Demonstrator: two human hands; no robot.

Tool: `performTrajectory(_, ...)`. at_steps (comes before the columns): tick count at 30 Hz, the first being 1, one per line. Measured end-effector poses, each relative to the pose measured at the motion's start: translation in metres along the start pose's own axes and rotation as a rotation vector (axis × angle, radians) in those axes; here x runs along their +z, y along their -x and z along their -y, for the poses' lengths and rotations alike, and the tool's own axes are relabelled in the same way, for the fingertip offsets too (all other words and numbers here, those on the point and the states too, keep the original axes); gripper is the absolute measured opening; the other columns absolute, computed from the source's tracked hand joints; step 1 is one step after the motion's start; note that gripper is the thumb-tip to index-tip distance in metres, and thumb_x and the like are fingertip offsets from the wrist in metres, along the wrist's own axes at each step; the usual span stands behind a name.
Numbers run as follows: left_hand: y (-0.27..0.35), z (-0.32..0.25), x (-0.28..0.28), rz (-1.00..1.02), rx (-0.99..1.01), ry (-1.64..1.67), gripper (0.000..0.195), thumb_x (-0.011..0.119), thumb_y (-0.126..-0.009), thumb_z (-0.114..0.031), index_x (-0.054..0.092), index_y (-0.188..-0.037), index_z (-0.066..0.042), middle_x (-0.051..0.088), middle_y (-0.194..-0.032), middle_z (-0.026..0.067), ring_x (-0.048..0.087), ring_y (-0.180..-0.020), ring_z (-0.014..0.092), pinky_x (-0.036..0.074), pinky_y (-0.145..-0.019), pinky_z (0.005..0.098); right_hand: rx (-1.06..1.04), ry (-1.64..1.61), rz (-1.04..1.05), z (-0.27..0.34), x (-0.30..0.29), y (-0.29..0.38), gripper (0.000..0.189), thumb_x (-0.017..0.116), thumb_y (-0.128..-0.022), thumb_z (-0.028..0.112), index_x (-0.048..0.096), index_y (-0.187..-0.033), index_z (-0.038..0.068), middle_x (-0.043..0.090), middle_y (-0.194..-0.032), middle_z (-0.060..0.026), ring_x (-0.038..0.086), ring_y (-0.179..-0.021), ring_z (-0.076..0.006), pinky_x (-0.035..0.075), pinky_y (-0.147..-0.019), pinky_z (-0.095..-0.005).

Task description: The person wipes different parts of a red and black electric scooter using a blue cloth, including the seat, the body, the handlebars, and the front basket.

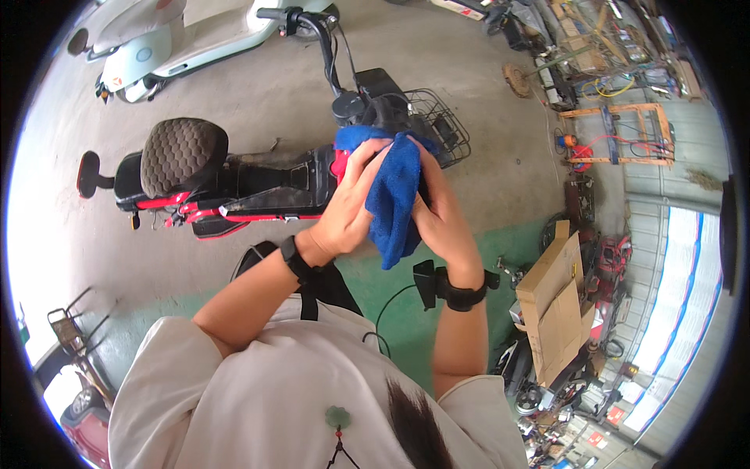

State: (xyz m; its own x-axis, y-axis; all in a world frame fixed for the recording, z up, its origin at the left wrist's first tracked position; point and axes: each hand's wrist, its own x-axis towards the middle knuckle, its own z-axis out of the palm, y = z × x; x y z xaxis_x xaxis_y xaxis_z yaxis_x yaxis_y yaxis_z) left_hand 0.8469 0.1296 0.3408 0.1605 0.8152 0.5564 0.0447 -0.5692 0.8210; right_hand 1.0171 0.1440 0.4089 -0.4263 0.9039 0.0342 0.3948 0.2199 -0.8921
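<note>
A blue cloth [394,205] hangs in folds between my two hands, in front of my chest. My left hand [350,202] grips its left side, fingers pointing up and away from me. From the other side my right hand [436,205] grips the same cloth, its fingertips partly hidden behind the folds. Just beyond the hands stands a red and black electric scooter [263,179] with a quilted seat [183,157] and a wire front basket [448,129]. The cloth and hands hide part of its front; whether they touch it I cannot tell.
A pale scooter [205,53] stands at the upper left. To the right are a flattened cardboard box [554,311], an orange metal frame [621,135] and many loose parts along the wall. The concrete floor [492,193] meets a green-painted strip [375,281] near me.
</note>
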Motion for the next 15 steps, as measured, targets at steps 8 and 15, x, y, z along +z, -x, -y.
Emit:
performTrajectory(8, -0.052, 0.016, -0.020, 0.164, -0.008, 0.073, 0.046, 0.044, -0.093, -0.015, 0.046, -0.136, 0.002, 0.042, -0.141, 0.0216, 0.042, -0.131, 0.039, 0.031, -0.112, 0.0439, 0.070, 0.079, 0.020, -0.024, -0.010, -0.029, 0.063, 0.052, -0.097, 0.022, 0.025, -0.149, -0.002, 0.027, -0.154, -0.0239, 0.020, -0.145, -0.0410, 0.020, -0.118, -0.0437)
performTrajectory(15, -0.034, -0.010, -0.036, 0.147, -0.163, -0.131, 0.045, 0.045, -0.094, -0.005, 0.043, -0.138, 0.004, 0.042, -0.141, 0.0249, 0.045, -0.128, 0.043, 0.035, -0.110, 0.0422, 0.058, 0.294, 0.061, 0.004, 0.003, 0.012, 0.056, 0.045, -0.094, 0.003, 0.031, -0.148, 0.000, 0.030, -0.154, -0.0223, 0.022, -0.145, -0.0432, 0.018, -0.119, -0.0458)
